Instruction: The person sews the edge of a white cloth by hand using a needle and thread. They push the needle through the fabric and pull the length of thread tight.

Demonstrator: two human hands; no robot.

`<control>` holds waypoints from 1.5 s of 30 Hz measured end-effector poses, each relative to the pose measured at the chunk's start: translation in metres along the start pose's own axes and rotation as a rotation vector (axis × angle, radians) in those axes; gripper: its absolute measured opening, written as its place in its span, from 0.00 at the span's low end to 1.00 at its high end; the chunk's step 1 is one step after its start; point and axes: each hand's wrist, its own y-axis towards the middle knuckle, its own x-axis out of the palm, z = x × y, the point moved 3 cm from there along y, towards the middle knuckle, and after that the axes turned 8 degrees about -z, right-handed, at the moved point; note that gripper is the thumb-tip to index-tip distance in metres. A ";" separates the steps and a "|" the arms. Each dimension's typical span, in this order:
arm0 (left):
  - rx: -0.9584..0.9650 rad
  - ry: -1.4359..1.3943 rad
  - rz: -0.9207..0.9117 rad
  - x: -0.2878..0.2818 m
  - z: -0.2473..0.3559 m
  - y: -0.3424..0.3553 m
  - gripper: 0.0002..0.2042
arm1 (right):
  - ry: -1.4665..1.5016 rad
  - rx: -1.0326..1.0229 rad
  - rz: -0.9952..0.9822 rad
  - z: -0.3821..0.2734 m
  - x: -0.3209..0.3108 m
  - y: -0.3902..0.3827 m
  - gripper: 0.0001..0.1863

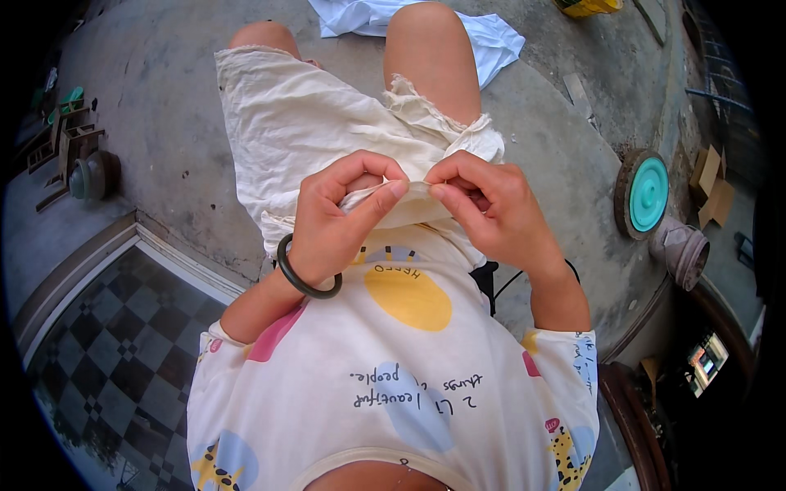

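A cream-white cloth (303, 123) with frayed edges lies across my lap, draped over both thighs. My left hand (340, 213), with a dark bangle at the wrist, pinches a fold of its near edge between thumb and forefinger. Close beside it, my right hand (487, 200) grips the same edge the same way. A short stretch of the edge runs between the two pinches. Whether a needle or thread is there is too small to tell.
White-blue fabric (499, 41) lies on the concrete floor beyond my knees. At the right are a round turquoise lid (648, 195), a pale bucket-like vessel (681, 252) and an open cardboard box (714, 188). Small wooden stools (70, 151) stand at the left, near a checkered tiled floor (123, 344).
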 end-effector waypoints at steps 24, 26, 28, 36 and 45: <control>-0.011 -0.026 -0.025 0.004 0.001 0.002 0.04 | 0.181 -0.108 -0.059 0.005 0.003 0.001 0.01; 0.001 -0.045 -0.027 0.005 0.001 0.003 0.04 | 0.231 -0.089 -0.099 0.006 0.004 0.001 0.01; -0.025 -0.025 -0.018 0.003 0.000 0.004 0.05 | 0.215 -0.070 -0.110 0.006 0.002 0.001 0.01; -0.033 -0.021 -0.005 0.000 0.002 0.002 0.05 | 0.183 -0.026 -0.107 0.003 -0.001 0.001 0.02; -0.025 -0.014 -0.004 0.002 0.003 0.000 0.05 | 0.066 -0.039 -0.054 0.000 0.000 0.001 0.02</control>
